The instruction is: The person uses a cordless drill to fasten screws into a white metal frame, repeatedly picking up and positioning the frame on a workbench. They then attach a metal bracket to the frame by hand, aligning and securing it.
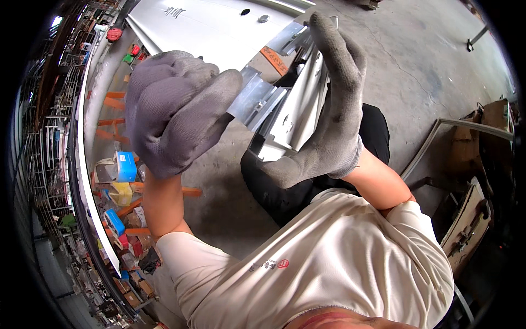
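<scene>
Both hands wear grey knit work gloves and are raised in front of my chest. My left hand [175, 109] is closed, with the fingers curled and the thumb laid along them; what it holds, if anything, is hidden. Just right of its thumb, a silver metal profile [255, 98] shows, but whether the hand touches it I cannot tell. My right hand [334, 104] is open, fingers stretched out and together, thumb held apart. Between the hands, beyond the palm, runs a long white metal part [298, 118], partly hidden by the right hand.
A large white panel [208, 27] with two holes lies ahead. Orange bars and small boxes, including a blue and white box [126, 166], are at the left. A grey frame [433, 134] and cardboard [496, 115] stand at the right, on a concrete floor [416, 60].
</scene>
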Demonstrator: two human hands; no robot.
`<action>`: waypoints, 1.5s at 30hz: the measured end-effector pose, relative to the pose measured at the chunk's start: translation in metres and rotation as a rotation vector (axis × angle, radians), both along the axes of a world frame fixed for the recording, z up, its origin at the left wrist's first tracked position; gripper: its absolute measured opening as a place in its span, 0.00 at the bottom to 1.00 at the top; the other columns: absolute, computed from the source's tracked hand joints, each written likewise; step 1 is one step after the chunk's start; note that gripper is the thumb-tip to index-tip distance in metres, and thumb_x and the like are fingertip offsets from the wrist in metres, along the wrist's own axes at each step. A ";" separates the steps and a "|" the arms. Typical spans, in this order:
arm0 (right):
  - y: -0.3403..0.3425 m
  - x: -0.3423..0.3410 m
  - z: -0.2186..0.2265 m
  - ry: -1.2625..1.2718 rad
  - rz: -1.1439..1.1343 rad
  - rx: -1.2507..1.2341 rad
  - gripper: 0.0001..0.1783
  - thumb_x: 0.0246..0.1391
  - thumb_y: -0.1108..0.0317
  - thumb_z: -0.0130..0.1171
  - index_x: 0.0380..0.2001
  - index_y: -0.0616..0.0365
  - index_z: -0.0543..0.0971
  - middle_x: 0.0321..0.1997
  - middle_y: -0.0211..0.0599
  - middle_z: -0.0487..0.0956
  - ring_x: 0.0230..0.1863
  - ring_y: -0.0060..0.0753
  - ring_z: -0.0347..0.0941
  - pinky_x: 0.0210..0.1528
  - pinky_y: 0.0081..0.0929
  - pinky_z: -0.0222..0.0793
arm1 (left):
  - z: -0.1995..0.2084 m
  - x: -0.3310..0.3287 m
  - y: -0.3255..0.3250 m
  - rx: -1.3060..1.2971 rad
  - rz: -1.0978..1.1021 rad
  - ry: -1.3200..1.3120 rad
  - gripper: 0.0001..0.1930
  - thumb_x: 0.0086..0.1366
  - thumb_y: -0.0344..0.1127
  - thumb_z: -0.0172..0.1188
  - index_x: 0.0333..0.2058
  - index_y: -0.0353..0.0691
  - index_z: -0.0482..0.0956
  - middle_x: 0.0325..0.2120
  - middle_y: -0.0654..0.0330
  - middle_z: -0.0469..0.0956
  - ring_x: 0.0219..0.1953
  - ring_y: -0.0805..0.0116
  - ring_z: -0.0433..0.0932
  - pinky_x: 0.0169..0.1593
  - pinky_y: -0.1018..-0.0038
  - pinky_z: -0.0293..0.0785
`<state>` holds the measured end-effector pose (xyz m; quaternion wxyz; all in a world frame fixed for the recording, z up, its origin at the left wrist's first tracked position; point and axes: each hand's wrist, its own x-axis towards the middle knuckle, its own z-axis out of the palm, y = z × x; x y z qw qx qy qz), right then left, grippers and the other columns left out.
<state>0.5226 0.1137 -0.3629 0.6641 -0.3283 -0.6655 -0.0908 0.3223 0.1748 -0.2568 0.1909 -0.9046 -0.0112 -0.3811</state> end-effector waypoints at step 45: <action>0.005 0.009 -0.003 -0.031 0.143 -0.001 0.76 0.29 0.34 0.83 0.71 0.70 0.56 0.71 0.62 0.61 0.70 0.52 0.63 0.69 0.46 0.64 | -0.016 -0.025 0.019 -0.236 0.025 -0.109 0.23 0.56 0.38 0.75 0.49 0.35 0.83 0.48 0.51 0.77 0.51 0.59 0.78 0.52 0.66 0.79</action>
